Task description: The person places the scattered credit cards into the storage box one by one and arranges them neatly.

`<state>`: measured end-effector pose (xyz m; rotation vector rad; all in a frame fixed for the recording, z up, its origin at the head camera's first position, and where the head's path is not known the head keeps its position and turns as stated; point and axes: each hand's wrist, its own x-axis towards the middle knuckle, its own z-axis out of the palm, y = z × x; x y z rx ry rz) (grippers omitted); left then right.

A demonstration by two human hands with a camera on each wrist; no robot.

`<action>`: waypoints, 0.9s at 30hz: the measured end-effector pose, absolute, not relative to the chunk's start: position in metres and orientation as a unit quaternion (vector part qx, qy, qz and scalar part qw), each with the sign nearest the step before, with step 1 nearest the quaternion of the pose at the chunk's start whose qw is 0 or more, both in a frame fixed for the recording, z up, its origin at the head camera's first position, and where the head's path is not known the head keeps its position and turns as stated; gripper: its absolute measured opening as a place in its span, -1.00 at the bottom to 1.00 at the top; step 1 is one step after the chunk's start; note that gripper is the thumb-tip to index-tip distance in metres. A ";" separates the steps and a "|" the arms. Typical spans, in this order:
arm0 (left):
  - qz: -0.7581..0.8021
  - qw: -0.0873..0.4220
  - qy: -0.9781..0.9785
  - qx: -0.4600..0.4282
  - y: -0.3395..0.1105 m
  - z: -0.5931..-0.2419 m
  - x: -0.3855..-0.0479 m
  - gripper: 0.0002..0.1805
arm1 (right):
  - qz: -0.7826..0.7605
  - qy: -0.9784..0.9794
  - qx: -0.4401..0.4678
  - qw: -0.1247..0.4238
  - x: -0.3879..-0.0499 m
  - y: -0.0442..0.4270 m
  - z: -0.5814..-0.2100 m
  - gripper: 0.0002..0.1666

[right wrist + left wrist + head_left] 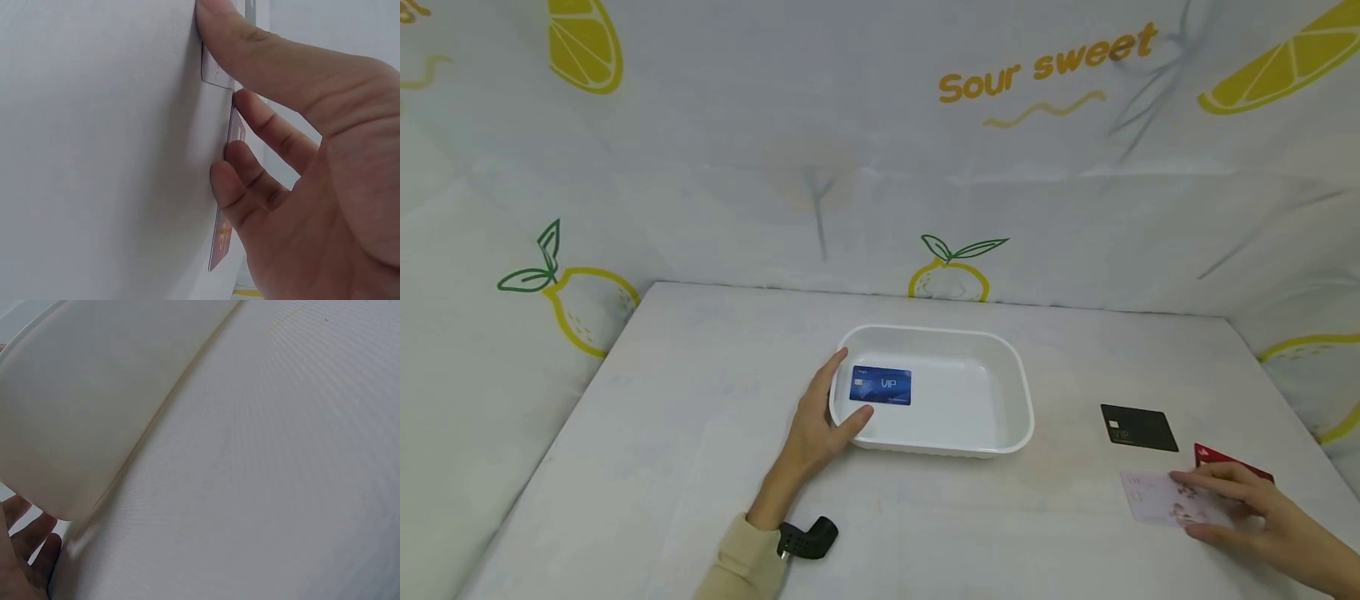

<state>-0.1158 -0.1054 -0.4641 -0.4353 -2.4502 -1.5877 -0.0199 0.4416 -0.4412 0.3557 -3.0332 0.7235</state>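
Observation:
A white plastic basin (936,429) stands mid-table with a blue VIP card (882,386) lying flat inside, at its left end. My left hand (814,421) holds the basin's left end, its thumb at the near rim and a finger along the left side; other fingers (44,556) show beside the basin's corner in the left wrist view. At the right, my right hand (1255,512) grips a pale pink card (1153,498) by its long edges, thumb near and fingers far. The card appears flat on the table, its right part hidden under the hand.
A black VIP card (1140,427) lies between the basin and my right hand. Just behind that hand is a red card (1213,456), partly covered by the fingers. A lemon-print cloth (880,208) rises behind the table.

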 end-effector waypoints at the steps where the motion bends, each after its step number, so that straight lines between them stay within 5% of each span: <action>1: -0.535 0.094 -0.826 -0.147 -0.105 -0.464 -0.116 -0.03 | 0.236 -0.964 0.121 0.008 -0.020 0.440 -0.441 -0.32; 11: -0.540 0.097 -0.822 -0.151 -0.104 -0.463 -0.116 -0.04 | 0.275 -0.943 0.184 0.033 -0.024 0.432 -0.441 -0.23; 27: -0.538 0.106 -0.821 -0.158 -0.106 -0.465 -0.117 -0.04 | 0.261 -0.957 0.130 0.001 -0.021 0.434 -0.447 -0.36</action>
